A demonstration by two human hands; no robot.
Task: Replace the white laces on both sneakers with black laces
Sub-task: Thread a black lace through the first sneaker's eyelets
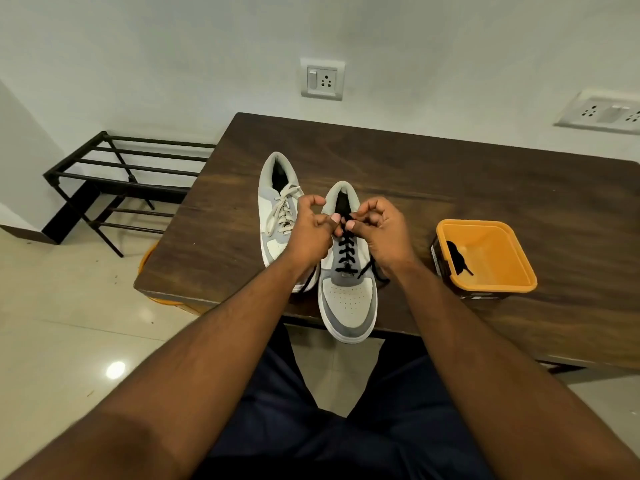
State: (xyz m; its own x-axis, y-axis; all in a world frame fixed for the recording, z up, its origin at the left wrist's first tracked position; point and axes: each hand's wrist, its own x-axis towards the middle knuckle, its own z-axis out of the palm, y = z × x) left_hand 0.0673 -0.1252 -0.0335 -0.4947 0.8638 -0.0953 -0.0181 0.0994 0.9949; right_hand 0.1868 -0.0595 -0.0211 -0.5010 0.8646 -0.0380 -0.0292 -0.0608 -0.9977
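Pale walls back my view, with a switch socket (322, 79) straight ahead and a black metal rack (114, 174) on the tiled floor to the left. Below them I see a dark wooden bench (450, 181) carrying both sneakers side by side, toes toward me.

On the left, the white-laced sneaker (277, 209) sits a little further back, its white laces (284, 211) threaded and loose at the top. Just beside it, the black-laced sneaker (347, 292) has its toe hanging over the near edge of the bench. Its black lace (346, 252) runs crosswise up the eyelets, with loose ends trailing off to either side by the wrists.

Both forearms reach forward from the bottom corners and meet over the tongue of that sneaker. My left hand (311, 230) is curled, thumb and forefinger pinching the lace near the top eyelets. My right hand (379, 226) mirrors it, fingers (350, 225) bent inward and nipping the same lace from the other side. The two thumbs nearly touch.

Well to the right stands an orange tub (485, 282), holding a spare black lace (457, 256).
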